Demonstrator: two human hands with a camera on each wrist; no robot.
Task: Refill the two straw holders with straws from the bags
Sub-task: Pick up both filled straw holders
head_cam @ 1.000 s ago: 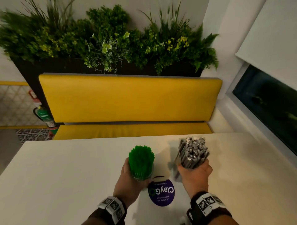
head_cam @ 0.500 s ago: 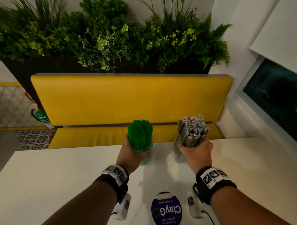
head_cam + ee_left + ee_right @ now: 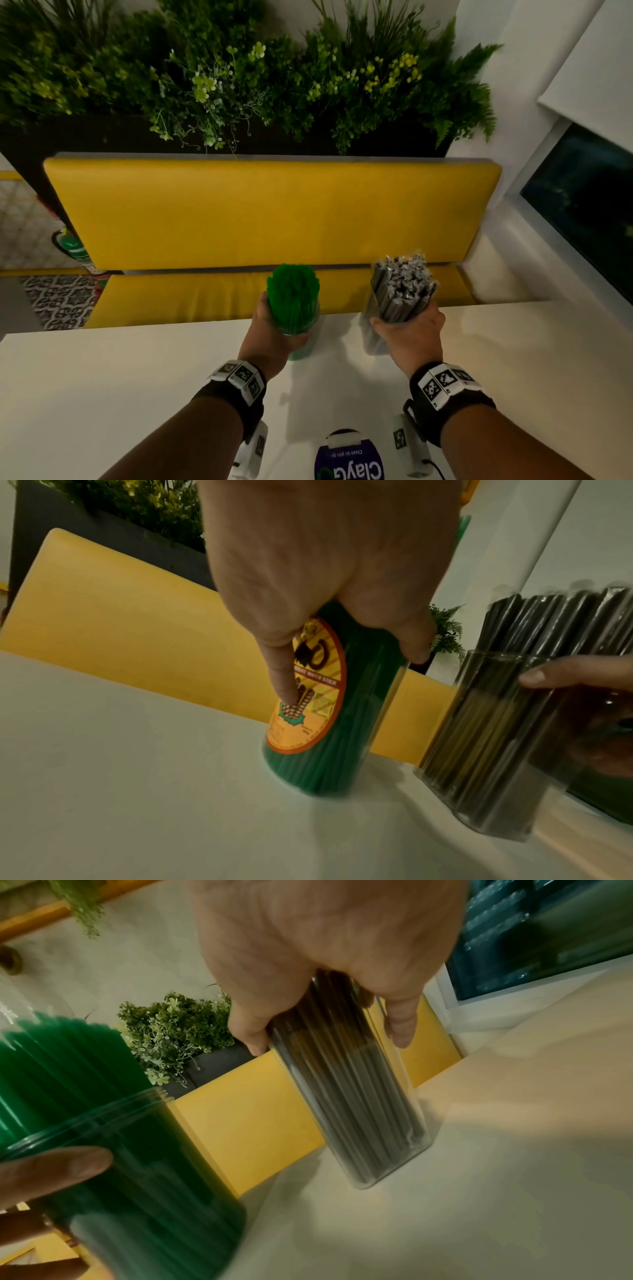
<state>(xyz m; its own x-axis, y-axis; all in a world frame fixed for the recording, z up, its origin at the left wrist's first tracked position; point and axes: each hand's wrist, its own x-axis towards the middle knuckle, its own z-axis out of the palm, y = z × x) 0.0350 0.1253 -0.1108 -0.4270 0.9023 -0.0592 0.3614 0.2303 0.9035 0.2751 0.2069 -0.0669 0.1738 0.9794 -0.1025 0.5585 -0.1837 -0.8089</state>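
Two full straw holders stand near the far edge of the white table [image 3: 137,370]. My left hand [image 3: 274,334] grips a round clear jar [image 3: 329,712] with an orange label, packed with green straws [image 3: 293,294]. My right hand [image 3: 409,330] grips a clear squarish holder [image 3: 356,1110] packed with grey wrapped straws [image 3: 400,284]. Both holders are upright or nearly so, their bases at the table top. In the right wrist view the green jar [image 3: 137,1177] is close at the left. In the left wrist view the grey holder [image 3: 507,737] is at the right.
A round purple sticker [image 3: 349,460] lies on the table near me. Beyond the far table edge is a yellow bench [image 3: 267,212] with a planter of green plants [image 3: 239,75] behind it. A dark window [image 3: 582,205] is at the right.
Both hands have carried the two holders away from me, from beside the purple sticker to the table's far edge. The grips have not changed.
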